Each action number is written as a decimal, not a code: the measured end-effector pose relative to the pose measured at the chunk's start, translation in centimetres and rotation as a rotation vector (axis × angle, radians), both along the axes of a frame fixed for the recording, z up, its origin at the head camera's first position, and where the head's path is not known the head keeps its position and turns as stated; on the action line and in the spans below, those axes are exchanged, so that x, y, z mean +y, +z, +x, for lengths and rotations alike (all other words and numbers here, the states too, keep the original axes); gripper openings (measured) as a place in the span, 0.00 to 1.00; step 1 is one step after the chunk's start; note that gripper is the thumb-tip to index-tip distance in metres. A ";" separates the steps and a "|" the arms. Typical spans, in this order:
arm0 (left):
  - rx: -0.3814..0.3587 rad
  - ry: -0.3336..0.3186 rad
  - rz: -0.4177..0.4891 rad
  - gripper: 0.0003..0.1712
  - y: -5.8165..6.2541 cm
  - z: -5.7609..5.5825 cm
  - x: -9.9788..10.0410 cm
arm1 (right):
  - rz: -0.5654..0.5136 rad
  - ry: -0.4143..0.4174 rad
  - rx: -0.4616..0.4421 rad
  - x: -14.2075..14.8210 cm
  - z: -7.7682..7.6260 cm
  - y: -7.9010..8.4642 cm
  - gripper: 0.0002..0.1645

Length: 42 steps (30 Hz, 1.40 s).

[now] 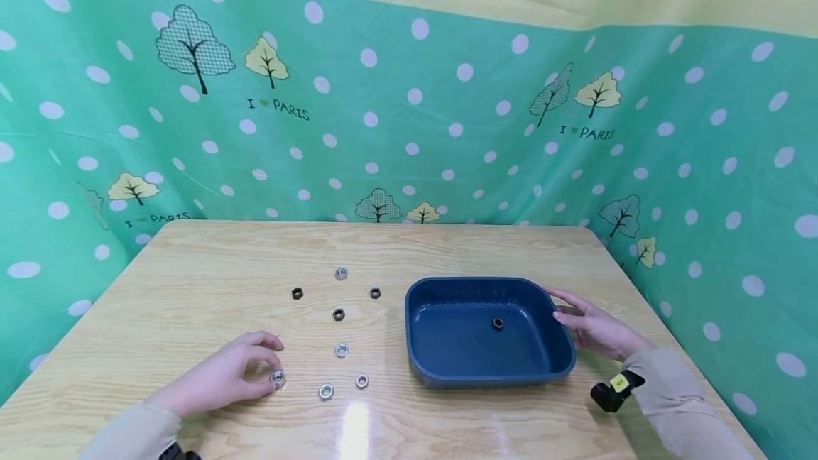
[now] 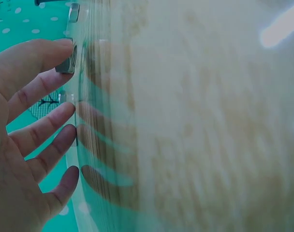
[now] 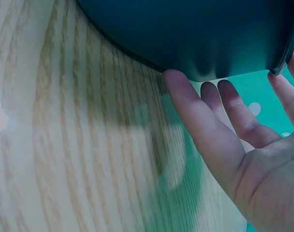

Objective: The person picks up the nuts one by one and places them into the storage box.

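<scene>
My left hand [image 1: 233,371] pinches a silver hex nut [image 1: 277,378] between thumb and index finger, low over the table's left side. In the left wrist view the held nut [image 2: 66,60] stands on edge at the fingertips, the other fingers spread apart. My right hand [image 1: 601,329] holds the right side of a dark blue rectangular tub [image 1: 492,379] by its rim. The right wrist view shows other fingers against the tub's outer wall [image 3: 195,38]. One black nut [image 1: 498,324] lies on the tub's floor.
Between left hand and tub lie loose nuts: black ones [image 1: 339,314] toward the back, silver ones [image 1: 326,392] nearer the front, and a silver nut [image 1: 341,273] farthest back. A green dotted curtain [image 1: 383,126] borders the wooden table [image 1: 224,261].
</scene>
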State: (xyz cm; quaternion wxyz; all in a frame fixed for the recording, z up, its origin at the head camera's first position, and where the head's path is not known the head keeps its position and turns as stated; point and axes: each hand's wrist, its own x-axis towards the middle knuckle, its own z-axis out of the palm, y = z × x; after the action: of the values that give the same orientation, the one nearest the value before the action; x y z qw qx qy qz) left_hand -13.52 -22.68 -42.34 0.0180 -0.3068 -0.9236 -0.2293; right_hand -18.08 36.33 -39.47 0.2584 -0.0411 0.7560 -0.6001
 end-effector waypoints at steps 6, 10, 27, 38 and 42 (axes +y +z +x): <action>-0.041 -0.006 0.017 0.09 0.3 0.0 -0.1 | -0.001 -0.004 0.000 0.0 0.0 0.2 0.41; -0.064 -0.007 0.028 0.09 0.4 0.0 -0.1 | 0.002 -0.004 0.003 0.0 0.0 0.2 0.41; -0.069 0.015 0.081 0.10 1.1 0.1 0.0 | 0.006 0.009 0.025 0.2 0.1 0.0 0.39; -0.050 0.030 0.083 0.11 1.7 0.0 0.0 | -0.004 0.012 0.016 0.2 0.0 0.1 0.40; -0.069 0.038 0.074 0.10 2.0 -0.2 0.1 | 0.001 0.013 0.018 0.1 0.0 0.1 0.40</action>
State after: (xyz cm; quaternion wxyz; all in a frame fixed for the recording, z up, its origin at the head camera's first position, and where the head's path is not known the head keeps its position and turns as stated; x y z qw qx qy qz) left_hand -13.68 -22.54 -40.33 0.0017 -0.2803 -0.9202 -0.2733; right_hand -18.03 36.45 -39.33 0.2554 -0.0513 0.7584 -0.5975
